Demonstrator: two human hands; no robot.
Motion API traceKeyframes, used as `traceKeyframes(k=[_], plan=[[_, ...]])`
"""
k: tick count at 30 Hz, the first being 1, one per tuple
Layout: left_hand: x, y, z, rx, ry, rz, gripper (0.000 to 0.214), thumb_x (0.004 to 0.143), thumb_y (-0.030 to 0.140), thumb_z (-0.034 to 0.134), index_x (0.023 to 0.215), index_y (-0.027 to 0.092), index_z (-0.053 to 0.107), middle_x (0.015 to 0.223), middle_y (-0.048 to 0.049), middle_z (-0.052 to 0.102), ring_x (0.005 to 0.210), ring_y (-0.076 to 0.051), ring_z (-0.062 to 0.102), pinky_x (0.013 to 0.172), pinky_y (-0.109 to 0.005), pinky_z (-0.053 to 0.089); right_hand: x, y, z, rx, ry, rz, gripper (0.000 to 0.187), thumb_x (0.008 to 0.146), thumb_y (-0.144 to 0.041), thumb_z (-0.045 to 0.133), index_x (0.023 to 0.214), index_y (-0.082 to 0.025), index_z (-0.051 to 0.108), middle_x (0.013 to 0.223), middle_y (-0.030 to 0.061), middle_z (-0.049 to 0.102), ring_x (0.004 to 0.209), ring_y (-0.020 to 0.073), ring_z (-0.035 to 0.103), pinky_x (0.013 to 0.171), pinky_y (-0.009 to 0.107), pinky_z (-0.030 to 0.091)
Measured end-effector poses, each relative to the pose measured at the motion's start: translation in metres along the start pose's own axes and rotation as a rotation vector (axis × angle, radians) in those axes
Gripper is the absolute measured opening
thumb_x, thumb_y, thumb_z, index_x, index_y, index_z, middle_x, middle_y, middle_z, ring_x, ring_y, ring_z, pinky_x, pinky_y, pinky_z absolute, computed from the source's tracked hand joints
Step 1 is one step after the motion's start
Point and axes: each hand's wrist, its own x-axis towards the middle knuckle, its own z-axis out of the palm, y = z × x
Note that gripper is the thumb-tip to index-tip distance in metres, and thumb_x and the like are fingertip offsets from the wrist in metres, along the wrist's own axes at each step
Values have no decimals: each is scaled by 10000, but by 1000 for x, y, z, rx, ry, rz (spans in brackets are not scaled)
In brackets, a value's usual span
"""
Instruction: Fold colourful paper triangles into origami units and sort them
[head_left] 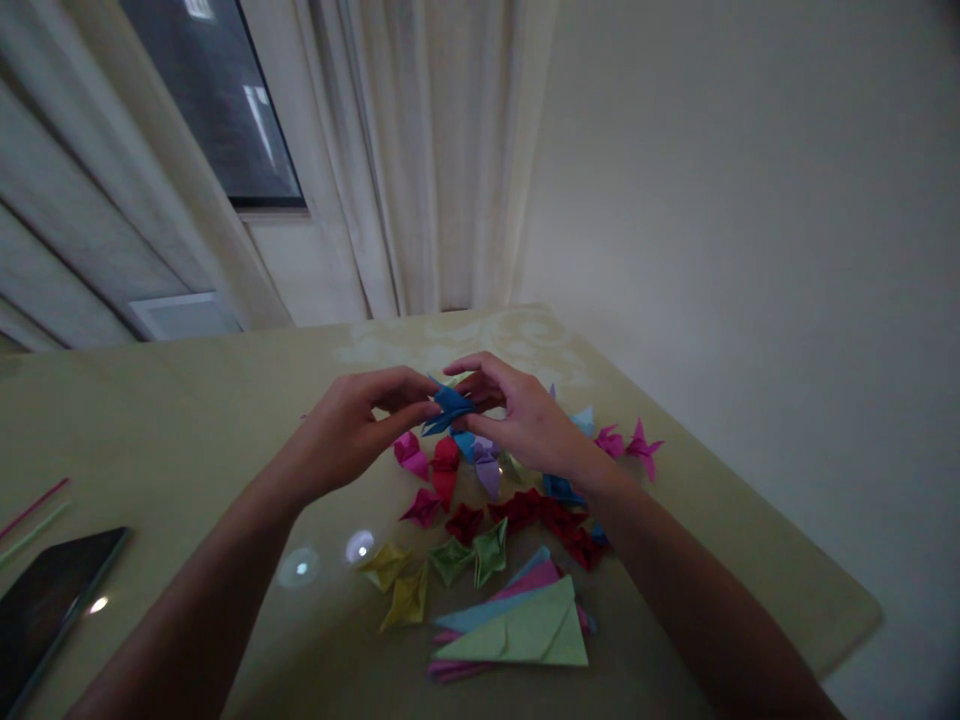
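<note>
A folded blue origami piece (450,403) is held above the table between both hands. My left hand (352,425) pinches its left side between thumb and fingers. From the right, my right hand (517,415) grips the other side, thumb below and fingers above, with the index finger raised. Just beneath lie a magenta folded piece (411,454), a red one (445,468) and a lilac one (487,464). Part of the blue piece is covered by my fingertips.
Several dark red (540,512), green (490,553) and yellow (407,598) paper pieces lie nearer me. A stack of folded paper triangles (517,630) is at the front. Pink paper flowers (643,450) are at right; a dark tablet-like device (52,610) and thin sticks (34,507) at left.
</note>
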Motion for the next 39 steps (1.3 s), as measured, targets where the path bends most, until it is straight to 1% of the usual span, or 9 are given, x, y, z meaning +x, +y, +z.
traceKeyframes(k=[4,7,11,16,22,28,32,36,39], plan=[[0,5,9,63,81,68,140,959,335,707,978,224,791,855,-8,785,741,-140,702,636,-227,524,0,-5,-2,19,-18,-1,448,912,-268,808,1313,-256,611,1184,58,742,1046,212,751,946,399,618],[-1,8,9,154,123,176,105,966,278,707,1000,235,797,908,-16,760,785,-138,689,675,-236,526,0,-10,-8,-47,43,-45,319,980,-346,743,1276,-255,669,1264,78,707,1150,232,705,945,390,608],[-3,8,11,211,112,326,119,987,226,681,1025,246,791,998,-33,709,918,-159,673,813,-283,536,-3,-22,-15,-250,19,-184,276,969,-317,757,1244,-299,742,1418,75,613,1359,268,570,1144,470,485],[-3,1,10,257,78,382,128,990,224,676,1018,281,787,1014,-29,625,951,-173,594,822,-303,501,-5,-32,-21,-272,-4,-153,285,988,-290,727,1270,-323,744,1536,55,555,1460,285,485,1235,520,377],[-5,-1,9,310,22,430,139,968,246,706,949,324,820,975,-31,528,941,-189,499,825,-325,463,-6,-30,-19,90,-232,-23,482,971,-259,734,1433,-279,598,1335,78,713,1262,245,668,1065,440,548],[-7,2,8,271,-15,453,180,969,237,699,898,338,831,1019,-35,503,994,-192,489,876,-328,465,-8,-25,-19,247,-353,68,522,926,-210,766,1415,-235,585,1253,76,740,1202,226,697,1021,384,566],[-8,1,7,258,-52,446,164,970,249,704,953,353,830,1036,-32,495,1008,-185,497,875,-311,470,-7,-24,-22,160,-341,49,513,883,-197,805,1366,-226,633,1210,56,746,1154,212,702,1029,372,553],[-7,4,10,241,-54,421,136,978,284,697,948,338,818,1030,-33,522,999,-186,513,857,-300,489,-5,-23,-23,37,-303,21,355,882,-177,779,1229,-220,719,1137,39,763,1051,194,718,960,339,568],[-3,0,8,235,-1,336,176,981,339,692,1145,327,758,1081,-40,562,998,-191,551,860,-309,514,-2,-15,-24,-64,-168,24,203,893,-183,751,1095,-203,760,1008,27,783,931,182,727,869,315,574]])
